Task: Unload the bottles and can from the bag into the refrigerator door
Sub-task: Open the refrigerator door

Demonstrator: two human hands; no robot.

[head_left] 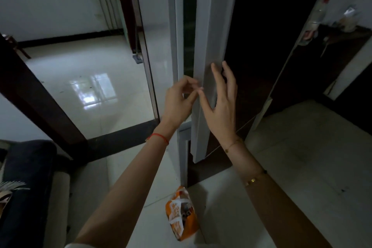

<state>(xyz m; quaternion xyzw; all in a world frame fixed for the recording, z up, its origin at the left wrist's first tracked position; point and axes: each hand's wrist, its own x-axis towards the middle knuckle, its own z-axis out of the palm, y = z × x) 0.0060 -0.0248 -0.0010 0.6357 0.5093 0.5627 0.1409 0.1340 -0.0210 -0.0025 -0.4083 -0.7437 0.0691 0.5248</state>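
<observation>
Orange bag (182,214) — lying lengthwise, mouth toward refrigerator door (209,46)

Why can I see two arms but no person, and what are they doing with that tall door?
The camera sits on the person's head and looks forward and down, so you only see their own arms reaching out. There is just this one picture, taken from up there.

The left hand, with a red string on its wrist, and the right hand, with thin gold bracelets, are both up at the edge of the grey refrigerator door. The fingers are spread or loosely curled, and neither hand holds anything. The door looks slightly ajar, and it is too dark to see inside.

Down on the pale tiled floor, between the arms, stands an orange and white bag. Its top is open, but I cannot make out what is in it.
</observation>
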